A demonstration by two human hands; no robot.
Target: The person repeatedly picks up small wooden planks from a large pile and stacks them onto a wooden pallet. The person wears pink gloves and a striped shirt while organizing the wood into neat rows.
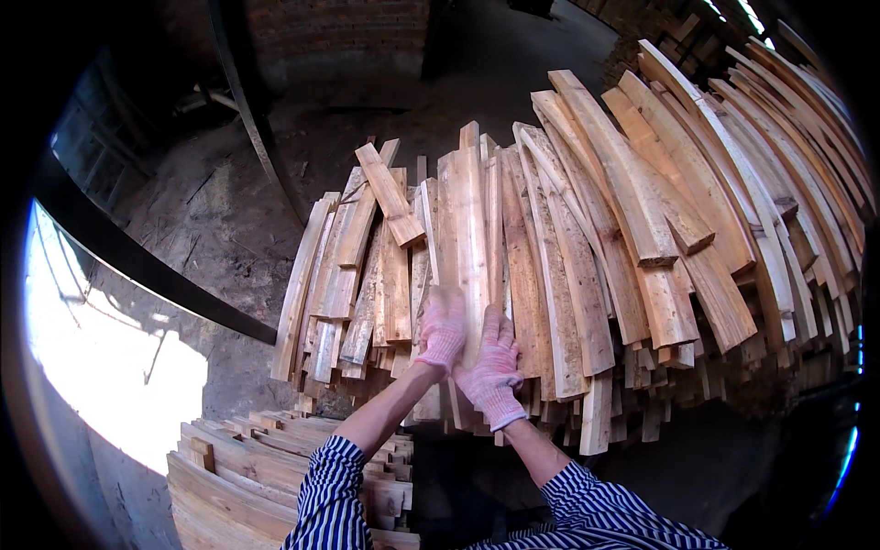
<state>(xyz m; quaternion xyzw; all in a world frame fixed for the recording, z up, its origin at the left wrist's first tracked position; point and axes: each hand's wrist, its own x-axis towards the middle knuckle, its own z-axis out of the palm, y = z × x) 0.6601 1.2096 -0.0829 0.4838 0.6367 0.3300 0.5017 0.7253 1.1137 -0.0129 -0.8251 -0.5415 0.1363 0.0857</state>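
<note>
A long pale wooden plank (472, 229) lies on top of a broad pile of planks and points away from me. Its near end is between my two hands, both in pink-and-white knit gloves. On its left edge, my left hand (442, 330) is closed against the wood, its fingertips smeared by motion. My right hand (493, 362) grips the right side near the end, thumb toward the plank and fingers along its edge. Left of them, a short board (390, 194) rests slantwise over other planks.
The plank pile (568, 275) stretches far to the right, its ends jutting unevenly toward me. A lower stack of boards (247, 467) stands at the near left. Dark metal posts (252, 110) rise at the left, before a brick wall (339, 41). Sunlight falls on the left floor.
</note>
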